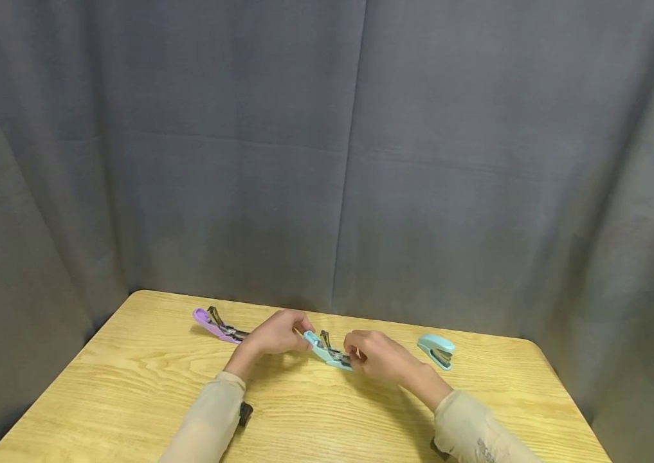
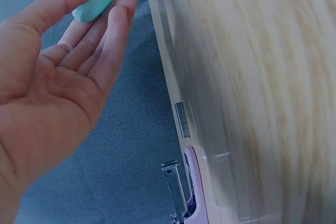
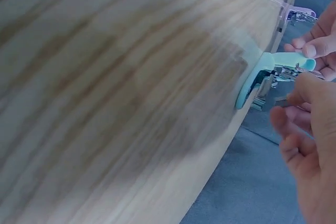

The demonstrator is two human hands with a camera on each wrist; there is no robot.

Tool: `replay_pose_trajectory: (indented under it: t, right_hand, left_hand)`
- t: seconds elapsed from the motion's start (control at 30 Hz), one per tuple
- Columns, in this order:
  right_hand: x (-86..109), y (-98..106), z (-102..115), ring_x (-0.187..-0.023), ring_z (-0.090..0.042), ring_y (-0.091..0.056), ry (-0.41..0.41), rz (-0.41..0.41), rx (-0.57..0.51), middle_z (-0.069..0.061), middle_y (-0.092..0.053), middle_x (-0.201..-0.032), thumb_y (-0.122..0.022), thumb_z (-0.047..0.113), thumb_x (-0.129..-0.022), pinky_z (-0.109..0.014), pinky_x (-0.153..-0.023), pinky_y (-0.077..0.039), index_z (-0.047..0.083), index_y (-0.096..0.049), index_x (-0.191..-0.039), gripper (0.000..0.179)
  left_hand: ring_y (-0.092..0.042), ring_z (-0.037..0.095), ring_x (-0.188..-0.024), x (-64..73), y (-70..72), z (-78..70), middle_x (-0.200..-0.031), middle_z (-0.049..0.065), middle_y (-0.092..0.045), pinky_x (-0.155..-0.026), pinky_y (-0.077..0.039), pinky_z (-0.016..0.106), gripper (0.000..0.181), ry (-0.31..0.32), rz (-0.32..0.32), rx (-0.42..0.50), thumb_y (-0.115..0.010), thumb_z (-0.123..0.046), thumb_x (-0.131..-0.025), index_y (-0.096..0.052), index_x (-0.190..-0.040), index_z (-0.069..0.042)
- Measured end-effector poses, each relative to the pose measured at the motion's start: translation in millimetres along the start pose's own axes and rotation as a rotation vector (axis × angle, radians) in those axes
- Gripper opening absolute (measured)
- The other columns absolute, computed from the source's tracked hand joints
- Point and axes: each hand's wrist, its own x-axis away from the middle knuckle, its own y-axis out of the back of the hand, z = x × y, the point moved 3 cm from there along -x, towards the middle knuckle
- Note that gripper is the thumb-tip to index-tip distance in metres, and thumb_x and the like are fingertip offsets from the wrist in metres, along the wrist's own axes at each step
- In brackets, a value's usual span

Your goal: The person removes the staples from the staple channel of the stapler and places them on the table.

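A turquoise stapler (image 1: 319,348) lies folded open on the wooden table, its metal parts exposed. My left hand (image 1: 279,332) holds the end of its cover between thumb and fingers, as the left wrist view shows. On the other side, my right hand (image 1: 381,355) pinches a small grey strip of staples (image 3: 282,102) between thumb and forefinger, close over the stapler's metal channel. Beyond the left hand lies a purple stapler (image 1: 214,326), also folded open, and part of it is hidden by that hand.
Another turquoise stapler (image 1: 438,350), closed over, sits to the right of my right hand. A strip of staples (image 2: 182,120) lies beside the purple stapler. Grey curtains (image 1: 280,161) hang behind the table (image 1: 315,418) and along its sides.
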Motion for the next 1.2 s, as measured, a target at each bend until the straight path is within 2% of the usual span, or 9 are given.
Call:
replay_pose_trajectory:
  t: [0.17, 0.33, 0.47, 0.57, 0.7, 0.83, 1.03, 1.2]
  right_hand:
    - [-0.8, 7, -4, -0.065, -0.002, -0.054, -0.027, -0.105, 0.037, 0.009, -0.061, -0.082, -0.070, -0.005, -0.081, -0.019, -0.054, -0.044, 0.012, -0.064, -0.089, 0.020]
    - [1.6, 11, -12, -0.072, -0.008, -0.063, -0.065, -0.145, -0.084, 0.001, -0.066, -0.086, -0.070, -0.012, -0.080, -0.028, -0.061, -0.055, 0.008, -0.065, -0.090, 0.023]
    - [5.7, 9, -19, -0.074, -0.013, -0.064, -0.104, -0.137, -0.154, -0.008, -0.068, -0.089, -0.068, -0.017, -0.080, -0.035, -0.063, -0.057, 0.005, -0.066, -0.092, 0.025]
    - [9.6, 6, -24, -0.077, -0.015, -0.065, -0.160, -0.128, -0.168, -0.011, -0.070, -0.093, -0.068, -0.017, -0.082, -0.035, -0.066, -0.057, 0.000, -0.069, -0.099, 0.024]
    - [15.2, 1, -30, -0.080, -0.014, -0.066, -0.251, -0.112, -0.139, -0.007, -0.072, -0.097, -0.072, -0.012, -0.083, -0.030, -0.070, -0.056, 0.000, -0.073, -0.104, 0.025]
    - [18.1, -3, -33, -0.081, -0.011, -0.066, -0.309, -0.101, -0.087, 0.000, -0.073, -0.096, -0.074, -0.010, -0.079, -0.030, -0.072, -0.056, 0.006, -0.076, -0.098, 0.025]
    - [17.9, -6, -30, -0.080, -0.010, -0.066, -0.328, -0.088, -0.021, 0.005, -0.073, -0.093, -0.074, -0.009, -0.075, -0.031, -0.071, -0.055, 0.013, -0.078, -0.091, 0.027]
    - [17.9, -8, -26, -0.078, -0.012, -0.067, -0.306, -0.071, -0.005, 0.002, -0.073, -0.093, -0.075, -0.009, -0.080, -0.031, -0.070, -0.055, 0.011, -0.077, -0.093, 0.024]
  left_hand:
    - [-0.064, 0.015, -0.086, -1.7, 1.3, -0.6, -0.089, -0.001, -0.068, -0.078, -0.053, 0.038, 0.023, 0.012, -0.004, -0.006, -0.083, -0.004, -0.080, -0.071, -0.099, -0.005]
    - [-0.065, 0.016, -0.086, -1.4, 4.9, -0.6, -0.090, 0.001, -0.067, -0.078, -0.053, 0.037, 0.023, 0.032, -0.024, -0.018, -0.084, -0.004, -0.080, -0.070, -0.098, -0.004]
    - [-0.064, 0.016, -0.085, -0.2, 8.3, 1.2, -0.090, 0.002, -0.066, -0.076, -0.052, 0.036, 0.025, 0.072, -0.054, -0.017, -0.084, -0.005, -0.081, -0.069, -0.100, -0.002]
    - [-0.064, 0.017, -0.084, 0.0, 9.5, 3.6, -0.090, 0.002, -0.065, -0.074, -0.053, 0.035, 0.025, 0.098, -0.070, -0.006, -0.084, -0.006, -0.082, -0.069, -0.102, -0.002]
    - [-0.063, 0.018, -0.083, 0.2, 9.7, 5.3, -0.092, 0.004, -0.065, -0.072, -0.053, 0.035, 0.025, 0.111, -0.082, 0.003, -0.083, -0.006, -0.083, -0.068, -0.102, -0.003]
    - [-0.061, 0.017, -0.082, 0.1, 10.5, 5.1, -0.093, 0.004, -0.065, -0.071, -0.051, 0.035, 0.024, 0.112, -0.100, -0.003, -0.083, -0.006, -0.083, -0.068, -0.101, -0.004]
    - [-0.062, 0.018, -0.082, 2.5, 13.4, 2.3, -0.094, 0.004, -0.064, -0.064, -0.051, 0.034, 0.025, 0.105, -0.085, 0.006, -0.081, -0.005, -0.086, -0.067, -0.107, -0.003]
    - [-0.062, 0.022, -0.094, 5.6, 15.6, 1.1, -0.103, 0.008, -0.066, -0.072, -0.051, 0.037, 0.030, 0.084, -0.056, -0.013, -0.078, -0.010, -0.090, -0.067, -0.116, -0.002]
